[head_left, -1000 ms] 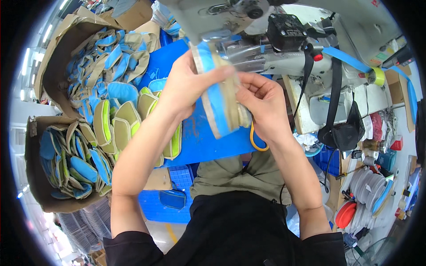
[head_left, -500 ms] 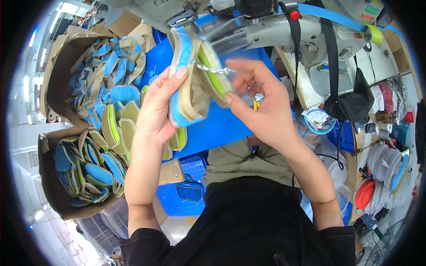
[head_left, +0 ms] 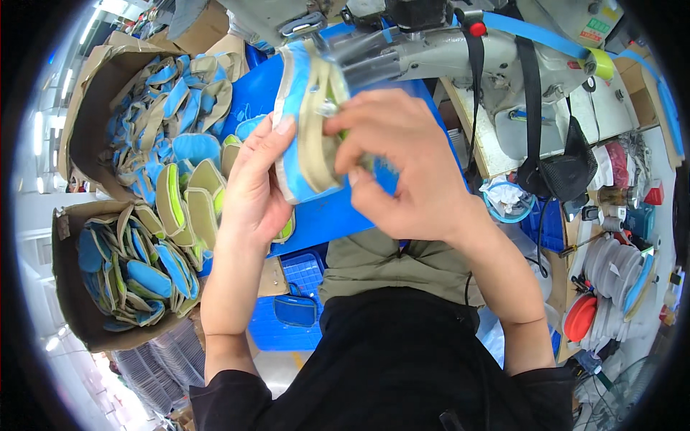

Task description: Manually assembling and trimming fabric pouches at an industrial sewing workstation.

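My left hand (head_left: 253,183) grips a half-made fabric case (head_left: 305,154) by its left side, the thumb lying over the blue band. The case is held upright in front of the sewing machine and shows blue and beige bands with a bit of green lining at its right. Curled and slightly blurred, my right hand (head_left: 402,161) has its fingers at the right edge of the case, by a small silvery metal piece (head_left: 327,108). What lies between its fingertips is partly hidden.
A sewing machine (head_left: 438,57) stands behind the blue work surface (head_left: 327,219). At left are an upper carton (head_left: 90,122) of blue and beige strips and a lower carton (head_left: 68,276) of padded pieces. Green-edged pieces (head_left: 205,194) lie beside them. A black mesh pouch (head_left: 571,169) hangs at right.
My right hand has moved left and curled in against the case. The green-lined flap that stood out at the right has folded in toward the case. The left hand keeps its hold.
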Demonstrator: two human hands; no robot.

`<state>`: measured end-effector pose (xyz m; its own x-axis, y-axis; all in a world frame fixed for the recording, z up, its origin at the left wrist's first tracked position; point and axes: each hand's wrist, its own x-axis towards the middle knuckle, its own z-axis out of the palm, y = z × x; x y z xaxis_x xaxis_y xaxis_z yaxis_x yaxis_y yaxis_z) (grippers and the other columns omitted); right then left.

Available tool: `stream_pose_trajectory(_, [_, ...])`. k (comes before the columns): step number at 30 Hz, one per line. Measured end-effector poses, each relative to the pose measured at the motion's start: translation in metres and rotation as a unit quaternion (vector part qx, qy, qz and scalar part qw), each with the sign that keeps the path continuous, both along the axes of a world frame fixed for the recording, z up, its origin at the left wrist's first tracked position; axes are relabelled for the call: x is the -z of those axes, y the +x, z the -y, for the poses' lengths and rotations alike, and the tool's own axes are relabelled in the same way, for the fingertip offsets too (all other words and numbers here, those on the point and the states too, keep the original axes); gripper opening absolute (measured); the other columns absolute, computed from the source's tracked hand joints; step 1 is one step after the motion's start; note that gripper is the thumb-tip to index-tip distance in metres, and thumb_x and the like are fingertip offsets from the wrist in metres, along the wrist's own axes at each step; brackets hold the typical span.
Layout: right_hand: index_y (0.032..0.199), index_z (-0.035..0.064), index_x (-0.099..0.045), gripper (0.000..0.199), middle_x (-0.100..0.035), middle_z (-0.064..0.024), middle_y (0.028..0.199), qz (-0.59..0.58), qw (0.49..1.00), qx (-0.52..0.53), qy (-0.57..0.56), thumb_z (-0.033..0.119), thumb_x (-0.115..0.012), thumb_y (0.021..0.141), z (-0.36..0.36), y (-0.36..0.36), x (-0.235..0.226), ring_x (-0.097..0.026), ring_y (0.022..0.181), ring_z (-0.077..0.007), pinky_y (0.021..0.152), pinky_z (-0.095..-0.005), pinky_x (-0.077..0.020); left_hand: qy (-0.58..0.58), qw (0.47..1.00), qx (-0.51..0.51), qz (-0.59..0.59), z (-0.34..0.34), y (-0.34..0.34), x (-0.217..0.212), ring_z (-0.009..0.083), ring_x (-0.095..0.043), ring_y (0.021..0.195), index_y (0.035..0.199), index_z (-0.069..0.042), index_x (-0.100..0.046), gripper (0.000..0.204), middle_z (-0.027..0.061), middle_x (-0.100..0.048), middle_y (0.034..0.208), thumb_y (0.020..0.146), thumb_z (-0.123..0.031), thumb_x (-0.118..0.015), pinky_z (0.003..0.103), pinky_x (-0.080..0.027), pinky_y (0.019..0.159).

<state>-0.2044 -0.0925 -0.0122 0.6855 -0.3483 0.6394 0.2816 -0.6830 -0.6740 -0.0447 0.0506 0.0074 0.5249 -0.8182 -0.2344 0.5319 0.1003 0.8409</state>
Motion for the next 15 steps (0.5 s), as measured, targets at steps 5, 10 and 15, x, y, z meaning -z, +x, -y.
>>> stream_pose_trajectory(5, [0.076, 0.0075, -0.068, 0.015, -0.07, -0.0056, 0.076, -0.027, 0.987, 0.009, 0.157, 0.017, -0.079, 0.081, -0.002, 0.015, -0.001, -0.065, 0.081, -0.0272, 0.073, -0.0394, -0.0489, -0.08, 0.993, 0.005, -0.084, 0.006, 0.01, 0.013, 0.024, -0.074, 0.11, 0.128, 0.0, -0.059, 0.03, 0.0144, -0.072, 0.124, 0.107, -0.02, -0.053, 0.041, -0.062, 0.096])
stream_pose_trajectory(10, [0.078, 0.0086, -0.064, 0.021, -0.07, -0.0021, 0.075, -0.06, 0.996, 0.003, 0.067, 0.018, -0.082, 0.084, -0.022, 0.007, -0.017, -0.064, 0.077, -0.0233, 0.076, -0.0394, -0.0443, -0.069, 0.997, 0.033, 0.014, 0.012, 0.013, 0.03, 0.0225, -0.074, 0.106, 0.135, -0.002, -0.06, 0.033, 0.0129, -0.072, 0.123, 0.107, -0.02, -0.06, 0.037, -0.064, 0.089])
stream_pose_trajectory(15, [0.119, 0.0032, -0.06, 0.037, -0.069, -0.0025, 0.082, -0.088, 0.982, -0.014, 0.166, 0.01, -0.08, 0.088, -0.029, 0.006, -0.023, -0.064, 0.082, -0.0112, 0.087, -0.0296, -0.0478, -0.056, 0.991, 0.109, -0.055, 0.02, 0.014, 0.013, 0.0189, -0.074, 0.102, 0.134, -0.003, -0.063, 0.035, 0.0099, -0.072, 0.12, 0.103, -0.018, -0.069, 0.035, -0.065, 0.083])
